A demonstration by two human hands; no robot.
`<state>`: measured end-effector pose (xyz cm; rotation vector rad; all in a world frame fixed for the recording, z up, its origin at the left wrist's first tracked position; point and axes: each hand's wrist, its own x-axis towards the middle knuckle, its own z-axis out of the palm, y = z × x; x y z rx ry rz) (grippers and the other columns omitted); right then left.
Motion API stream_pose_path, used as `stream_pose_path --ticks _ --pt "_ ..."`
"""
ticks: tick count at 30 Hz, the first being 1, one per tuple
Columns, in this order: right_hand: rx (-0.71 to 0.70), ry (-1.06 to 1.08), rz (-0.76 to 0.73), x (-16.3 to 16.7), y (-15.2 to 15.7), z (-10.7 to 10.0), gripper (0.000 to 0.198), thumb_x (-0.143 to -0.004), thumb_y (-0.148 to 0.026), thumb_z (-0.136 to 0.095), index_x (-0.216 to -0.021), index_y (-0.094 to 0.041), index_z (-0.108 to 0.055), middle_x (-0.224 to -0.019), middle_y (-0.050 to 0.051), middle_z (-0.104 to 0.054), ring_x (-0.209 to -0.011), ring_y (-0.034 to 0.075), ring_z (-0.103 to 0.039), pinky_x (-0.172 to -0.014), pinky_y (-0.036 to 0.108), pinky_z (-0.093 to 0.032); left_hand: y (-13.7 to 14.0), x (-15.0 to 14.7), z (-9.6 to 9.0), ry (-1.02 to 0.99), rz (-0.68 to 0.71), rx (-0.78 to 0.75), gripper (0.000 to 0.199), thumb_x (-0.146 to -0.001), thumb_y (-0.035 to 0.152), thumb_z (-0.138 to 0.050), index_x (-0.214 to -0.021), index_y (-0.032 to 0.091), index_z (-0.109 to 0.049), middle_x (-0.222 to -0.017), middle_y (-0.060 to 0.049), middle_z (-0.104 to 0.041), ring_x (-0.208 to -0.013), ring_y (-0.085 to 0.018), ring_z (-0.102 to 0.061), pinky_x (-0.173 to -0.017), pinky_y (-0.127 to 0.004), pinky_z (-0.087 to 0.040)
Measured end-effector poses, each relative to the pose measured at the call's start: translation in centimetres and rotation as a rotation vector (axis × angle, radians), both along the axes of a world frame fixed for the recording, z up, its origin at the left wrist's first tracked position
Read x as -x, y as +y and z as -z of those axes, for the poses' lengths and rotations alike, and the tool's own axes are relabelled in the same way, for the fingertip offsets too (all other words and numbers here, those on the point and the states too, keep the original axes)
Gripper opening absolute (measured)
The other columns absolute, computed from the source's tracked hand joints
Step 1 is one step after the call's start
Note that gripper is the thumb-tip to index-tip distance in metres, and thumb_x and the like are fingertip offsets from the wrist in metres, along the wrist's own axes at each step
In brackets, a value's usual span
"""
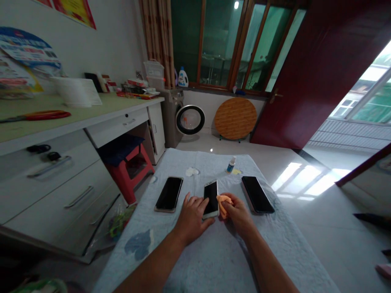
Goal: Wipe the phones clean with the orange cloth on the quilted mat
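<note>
Middle phone (211, 198) steadied by left hand (191, 217); right hand (237, 213) grips orange cloth (222, 202).

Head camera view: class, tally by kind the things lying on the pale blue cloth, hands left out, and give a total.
Phones: 3
Small bottle: 1
Orange cloth, in the right hand: 1
White pads: 1
Total: 6

Print shows on the wall posters (27, 51) and the detergent bottle (183, 77). All of it is too small and blurred to read.
</note>
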<state>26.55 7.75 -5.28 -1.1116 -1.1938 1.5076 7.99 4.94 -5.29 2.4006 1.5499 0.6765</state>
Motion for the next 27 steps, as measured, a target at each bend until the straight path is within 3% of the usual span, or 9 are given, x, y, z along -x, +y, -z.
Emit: stream_pose_path --ticks 6,11,15,20,24,27 --pt "-0.078 -0.042 -0.039 0.2 -0.1 -0.2 0.04 -0.074 -0.048 -0.068 -0.101 -0.019 -0.064 -0.08 0.002 -0.062 -0.062 0.012 -0.055 -0.054 0.023 -0.045 -0.2 -0.3 -0.5 -0.083 0.01 -0.038 0.047 -0.085 0.042 -0.06 -0.125 0.019 -0.055 -0.105 -0.009 -0.067 -0.103 -0.027 -0.058 -0.108 -0.049 -0.029" --pt "-0.115 -0.091 -0.071 0.4 -0.1 -0.6 0.037 -0.075 -0.044 -0.067 -0.101 -0.018 -0.067 -0.078 0.001 -0.062 -0.063 0.011 -0.053 -0.055 0.021 -0.041 -0.2 -0.9 -0.5 -0.21 -0.104 0.006 0.032 -0.081 0.024 -0.057 -0.112 0.02 -0.06 -0.09 -0.006 -0.067 -0.089 -0.024 -0.061 -0.088 -0.038 -0.045" --pt "-0.119 -0.151 -0.054 0.3 0.2 -0.2 0.036 -0.073 -0.043 -0.065 -0.099 -0.018 -0.066 -0.074 -0.001 -0.06 -0.058 0.01 -0.05 -0.052 0.02 -0.039 -0.3 -1.2 -0.4 -0.326 -0.145 0.088 0.046 -0.079 0.022 -0.057 -0.125 0.021 -0.051 -0.098 -0.005 -0.068 -0.091 -0.022 -0.063 -0.087 -0.034 -0.047" --pt "-0.15 -0.235 -0.026 0.2 0.4 0.3 0.034 -0.074 -0.042 -0.06 -0.097 -0.018 -0.064 -0.076 0.0 -0.061 -0.061 0.012 -0.053 -0.054 0.022 -0.041 -0.4 -1.2 -0.5 -0.324 -0.16 0.179 0.048 -0.075 0.029 -0.067 -0.12 0.023 -0.054 -0.098 -0.004 -0.068 -0.096 -0.025 -0.062 -0.088 -0.037 -0.046" --pt "-0.194 -0.387 -0.011 0.3 0.2 0.0 0.029 -0.075 -0.038 -0.055 -0.095 -0.019 -0.063 -0.076 0.001 -0.061 -0.065 0.014 -0.054 -0.056 0.023 -0.041 -0.5 -1.3 -0.6 -0.289 -0.199 0.148 0.045 -0.076 0.033 -0.067 -0.118 0.022 -0.055 -0.097 -0.004 -0.068 -0.095 -0.025 -0.062 -0.089 -0.038 -0.044" --pt "-0.249 -0.482 0.081 0.3 0.2 0.1 0.028 -0.076 -0.036 -0.052 -0.097 -0.018 -0.059 -0.078 0.002 -0.06 -0.065 0.015 -0.053 -0.057 0.024 -0.04 -0.4 -1.3 -0.5 -0.225 -0.242 0.096 0.04 -0.077 0.032 -0.065 -0.115 0.021 -0.056 -0.095 -0.004 -0.068 -0.094 -0.025 -0.061 -0.093 -0.041 -0.04"
